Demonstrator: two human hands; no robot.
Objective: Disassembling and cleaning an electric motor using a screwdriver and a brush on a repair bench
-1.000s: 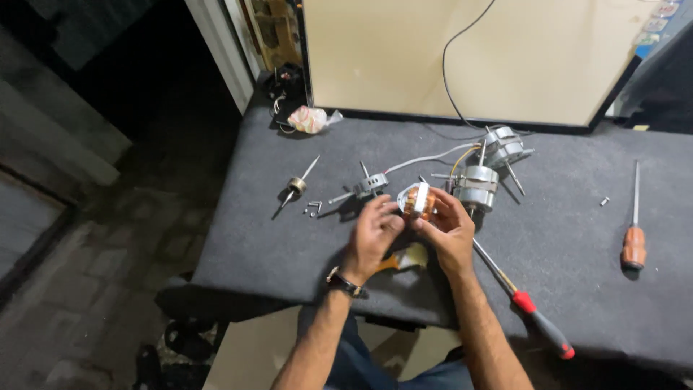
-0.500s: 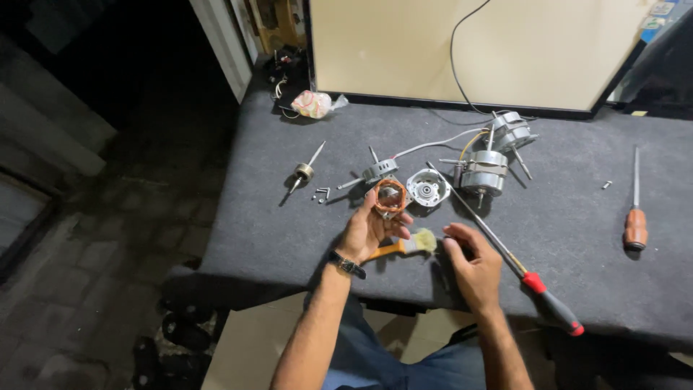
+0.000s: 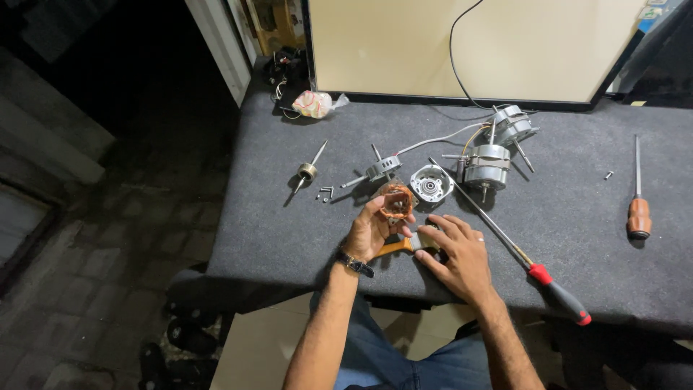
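My left hand (image 3: 372, 230) holds up a small motor stator with copper windings (image 3: 396, 202) just above the dark table (image 3: 289, 217). My right hand (image 3: 456, 254) lies on the table beside it, fingers touching a paintbrush with an orange handle (image 3: 404, 244) that rests partly under both hands. A round metal motor end cover (image 3: 431, 182) lies just beyond my hands. A long red-handled screwdriver (image 3: 520, 253) lies to the right of my right hand.
Other motor parts lie further back: a motor body with wires (image 3: 488, 165), another housing (image 3: 514, 126), a shaft piece (image 3: 380, 168), a rotor on its shaft (image 3: 308, 170), small screws (image 3: 325, 192). A wooden-handled screwdriver (image 3: 637, 209) lies far right. A cream board (image 3: 469, 43) stands behind.
The two hands have come apart: the left keeps the copper-wound stator, the end cover now lies on the table, and the right hand has dropped onto the brush.
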